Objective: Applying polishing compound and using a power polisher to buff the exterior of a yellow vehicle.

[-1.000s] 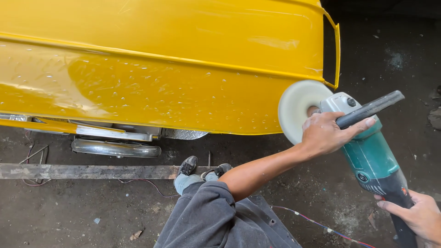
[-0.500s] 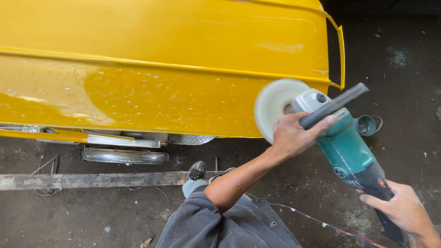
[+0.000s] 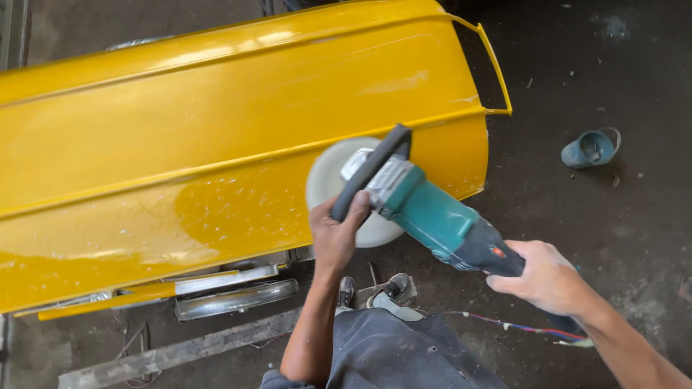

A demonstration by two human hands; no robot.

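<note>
Fingers wrap our left hand [image 3: 336, 234] round the polisher [image 3: 425, 212] side handle, right hand [image 3: 544, 277] gripping its rear; pad [image 3: 328, 180] buffing the yellow panel [image 3: 216, 158] beyond our fingertips; next calls for steady sweeping.

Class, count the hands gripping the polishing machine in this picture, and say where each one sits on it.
2. The left hand wraps the black side handle near the white polishing pad. The right hand holds the rear grip of the teal polisher.

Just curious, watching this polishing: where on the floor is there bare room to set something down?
Dark floor right of the yellow panel, around the small blue cup, lies bare. It is crowded below the panel: chrome strip, wooden plank, wires, feet, and both hands on the polisher.
</note>
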